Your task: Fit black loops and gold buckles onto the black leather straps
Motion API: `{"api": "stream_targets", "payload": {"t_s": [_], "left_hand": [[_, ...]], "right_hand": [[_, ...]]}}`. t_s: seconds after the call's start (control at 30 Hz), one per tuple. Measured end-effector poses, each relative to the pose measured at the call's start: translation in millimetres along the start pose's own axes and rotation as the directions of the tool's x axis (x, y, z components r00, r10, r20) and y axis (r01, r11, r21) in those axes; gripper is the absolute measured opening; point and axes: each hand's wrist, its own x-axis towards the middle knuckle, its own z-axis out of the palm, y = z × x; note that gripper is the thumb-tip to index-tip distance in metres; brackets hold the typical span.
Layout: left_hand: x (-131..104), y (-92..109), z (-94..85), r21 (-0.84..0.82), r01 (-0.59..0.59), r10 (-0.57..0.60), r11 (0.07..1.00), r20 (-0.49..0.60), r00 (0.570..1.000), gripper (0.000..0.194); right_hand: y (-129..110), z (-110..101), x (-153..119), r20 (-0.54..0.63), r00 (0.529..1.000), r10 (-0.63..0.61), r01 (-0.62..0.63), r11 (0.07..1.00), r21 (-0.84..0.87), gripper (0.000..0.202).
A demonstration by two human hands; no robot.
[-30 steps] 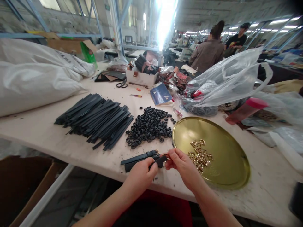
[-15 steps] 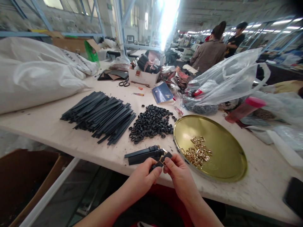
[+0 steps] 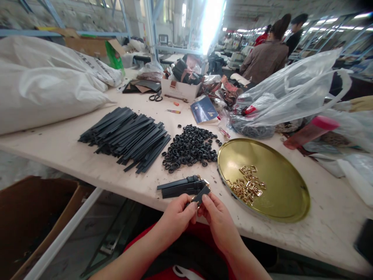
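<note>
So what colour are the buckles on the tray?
The buckles are shiny gold, seen best in the head view.

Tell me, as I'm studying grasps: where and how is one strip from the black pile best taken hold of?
Probably pinch the near end of the outermost strip across its width, coming from the near side. It lies slanted along the right edge of the pile, near end exposed, while the others overlap. The left hand is closer, though it holds a dark strap.

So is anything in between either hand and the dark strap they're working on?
Nothing visible: the left hand and right hand both grip the dark strap directly. The other straps lie on the table just beyond, not in between.
</note>
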Motion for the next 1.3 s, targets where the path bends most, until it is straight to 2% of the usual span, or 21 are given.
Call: {"api": "stream_targets", "payload": {"t_s": [0.07,0.13,0.27,0.33,0.4,0.47,0.57,0.63,0.7,0.77,0.83,0.87,0.93,1.03,1.2,1.3], "left_hand": [[-0.6,-4.0,0.4,0.047,-0.042,0.043,0.998,-0.031,0.999,0.022],[-1.3,-8.6,0.3,0.08,-0.083,0.087,0.993,-0.041,0.995,0.023],[-3.2,-14.0,-0.2,0.149,-0.127,0.133,0.981,-0.031,0.991,0.024],[-4.3,-14.1,0.1,0.179,-0.121,0.129,0.976,-0.037,0.991,0.024],[-5.6,-13.8,1.1,0.189,-0.109,0.12,0.976,-0.044,0.992,0.025],[-6.7,-14.2,2.7,0.202,-0.107,0.119,0.974,-0.048,0.992,0.026],[-7.7,-15.4,4.4,0.249,-0.096,0.113,0.964,-0.055,0.992,0.027],[-8.5,-14.4,3.8,0.283,-0.079,0.1,0.956,-0.061,0.993,0.027],[-10.0,-10.1,1.3,0.293,-0.071,0.087,0.954,-0.042,0.995,0.027],[-11.9,-3.3,-2.9,0.284,-0.063,0.059,0.957,0.021,0.998,0.028],[-12.8,3.1,-7.8,0.272,-0.048,0.021,0.961,0.101,0.995,0.029],[-12.3,5.1,-10.3,0.268,-0.039,0.004,0.963,0.129,0.992,0.031],[-8.5,5.7,-14.9,0.256,-0.018,-0.016,0.967,0.133,0.991,0.033],[3.6,0.6,-20.4,0.255,-0.009,-0.009,0.967,0.067,0.998,0.034],[22.1,-2.2,-25.1,0.215,0.01,-0.024,0.977,0.065,0.998,0.033],[21.9,5.8,-25.7,0.124,-0.01,0.005,0.992,0.041,0.999,0.024]], "right_hand": [[0.3,-1.9,0.0,-0.033,0.995,-0.092,0.085,0.983,-0.16,0.025],[-0.8,-4.1,-0.8,-0.036,0.993,-0.116,0.105,0.969,-0.225,0.024],[-4.1,-6.9,-3.8,0.058,0.998,0.034,-0.027,0.991,-0.131,0.022],[-3.1,-7.6,-4.6,0.115,0.991,0.067,-0.055,0.993,-0.103,0.02],[0.4,-8.7,-4.6,0.133,0.991,0.013,0.006,0.99,-0.142,0.019],[5.4,-10.7,-4.7,0.113,0.989,-0.096,0.123,0.954,-0.271,0.016],[10.8,-15.8,-6.1,0.086,0.953,-0.29,0.292,0.804,-0.519,0.006],[10.5,-18.9,-7.5,0.098,0.934,-0.344,0.334,0.743,-0.58,0.006],[7.0,-20.1,-8.9,0.132,0.953,-0.272,0.301,0.817,-0.491,0.008],[1.9,-18.8,-10.1,0.192,0.974,-0.123,0.178,0.938,-0.299,0.014],[-2.6,-15.9,-10.8,0.247,0.969,-0.015,0.048,0.991,-0.129,0.02],[-4.2,-14.3,-10.8,0.248,0.969,0.001,0.022,0.996,-0.091,0.02],[-6.1,-12.0,-9.7,0.2,0.979,-0.028,0.054,0.99,-0.128,0.02],[-9.0,-12.4,-4.5,0.159,0.981,-0.111,0.157,0.935,-0.318,0.02],[-18.7,-17.5,11.8,0.263,0.95,-0.168,0.287,0.798,-0.53,0.01],[-23.2,-15.7,21.3,0.288,0.946,-0.151,0.287,0.803,-0.521,0.013]]}}
